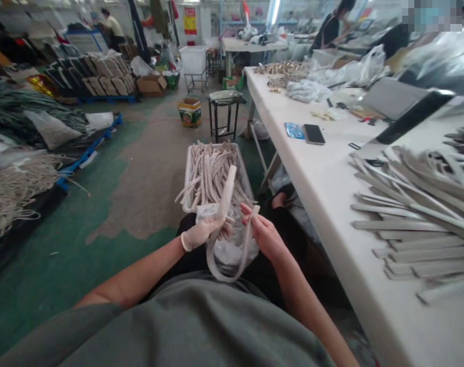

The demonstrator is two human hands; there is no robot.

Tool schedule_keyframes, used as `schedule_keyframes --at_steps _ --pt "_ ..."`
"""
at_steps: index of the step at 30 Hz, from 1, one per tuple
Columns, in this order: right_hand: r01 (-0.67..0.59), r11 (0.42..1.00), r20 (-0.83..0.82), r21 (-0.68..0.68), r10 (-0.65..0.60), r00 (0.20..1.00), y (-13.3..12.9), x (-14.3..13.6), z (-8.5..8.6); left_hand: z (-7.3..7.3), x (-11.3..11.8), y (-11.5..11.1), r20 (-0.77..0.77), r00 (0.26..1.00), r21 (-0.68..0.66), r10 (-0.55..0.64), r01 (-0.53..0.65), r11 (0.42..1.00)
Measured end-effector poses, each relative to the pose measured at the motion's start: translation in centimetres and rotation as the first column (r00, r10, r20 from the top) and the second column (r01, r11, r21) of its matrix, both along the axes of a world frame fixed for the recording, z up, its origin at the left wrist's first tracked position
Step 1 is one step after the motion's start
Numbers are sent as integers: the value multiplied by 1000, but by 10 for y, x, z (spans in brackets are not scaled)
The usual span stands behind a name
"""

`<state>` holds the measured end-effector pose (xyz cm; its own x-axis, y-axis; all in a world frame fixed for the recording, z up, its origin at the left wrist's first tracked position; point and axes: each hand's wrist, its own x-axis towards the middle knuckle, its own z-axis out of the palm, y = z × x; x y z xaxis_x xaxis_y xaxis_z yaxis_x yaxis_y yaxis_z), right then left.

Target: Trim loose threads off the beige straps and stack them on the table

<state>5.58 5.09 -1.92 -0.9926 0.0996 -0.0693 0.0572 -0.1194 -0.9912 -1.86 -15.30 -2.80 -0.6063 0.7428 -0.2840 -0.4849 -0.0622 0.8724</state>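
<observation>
- Beige straps fill the white bin (189, 176) that I see just ahead of my knees; its near rim sits right behind both hands, and a clear plastic bag (232, 252) lies in my lap below them.
- To my right runs a long white table (331, 188), its edge close beside my right forearm. Flat grey strips (415, 219) are fanned across its near end; farther along lie a black phone (314, 134) and a blue card (294, 130) just beside it.
- A small black stool (224, 109) stands on the green floor beyond the bin, with a printed carton (189, 112) near it.
- My left hand (201, 232), in a thin white glove, is closed around the strap (227, 193), fingers curled on it, forearm coming in from the lower left.
- My right hand (264, 234) is bare, palm turned towards me, fingers pinching the strap's other length near its end.
- The strap is pale beige, flat and narrow. One end stands up from the left hand, leaning over the bin; the rest drops in a U-shaped loop between the two hands, hanging in front of the bag and above my grey shirt.
</observation>
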Motion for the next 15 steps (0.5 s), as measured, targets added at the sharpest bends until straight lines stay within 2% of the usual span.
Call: schedule_keyframes --at_steps 3,6,9,12,14,15 --pt "98 985 -38 -144 -104 994 3 -32 6 2 13 7 3 985 -100 -174 173 980" --pt "148 982 -43 -119 -155 987 7 -44 12 6 20 10 47 972 -147 -228 233 961" --pt "111 994 -71 8 -110 991 3 -39 20 10 19 17 -63 993 -90 -102 96 991" --pt "0 987 -187 163 31 982 -9 -25 31 11 15 31 -283 956 -25 74 -84 996" --pt "-43 961 -244 275 113 963 -14 -15 38 7 15 40 -390 917 -42 90 -115 992" --pt "-41 953 -261 302 124 958 -14 -11 40 5 17 44 -418 906 -65 59 -94 993"
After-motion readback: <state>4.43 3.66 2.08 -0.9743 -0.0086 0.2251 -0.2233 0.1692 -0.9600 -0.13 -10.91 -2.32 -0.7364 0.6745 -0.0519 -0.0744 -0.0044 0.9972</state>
